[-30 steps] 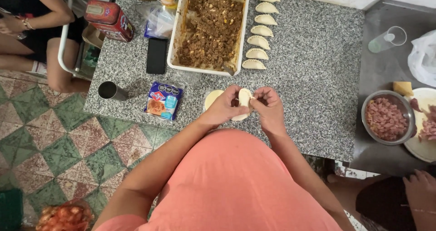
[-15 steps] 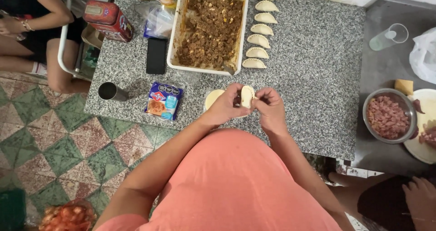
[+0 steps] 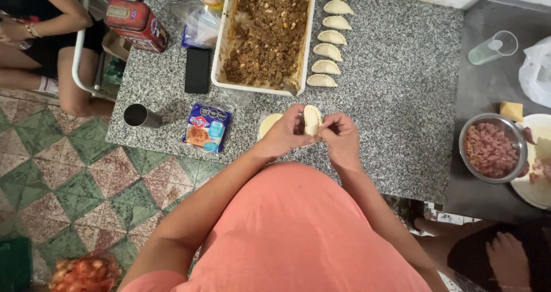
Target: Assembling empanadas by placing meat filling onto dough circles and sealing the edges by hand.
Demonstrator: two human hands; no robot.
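Barely anything shifts: both hands stay pinching the folded dough turnover (image 3: 311, 120) above the tabletop (image 3: 402, 108), left hand (image 3: 285, 136) and right hand (image 3: 340, 140) fingers closed on its rim. Soft, tearable; best held at its edges.

Left hand (image 3: 283, 136), right hand (image 3: 340, 134) pinch folded dough round (image 3: 311, 120).

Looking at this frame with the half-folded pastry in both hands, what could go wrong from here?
1. The dough pocket is pinched between the left hand and right hand with dark filling showing at the open side; it might squeeze out.
2. It is held up off the granite counter, so a slip could drop it.
3. The metal cup stands near the counter's edge and might get knocked off.
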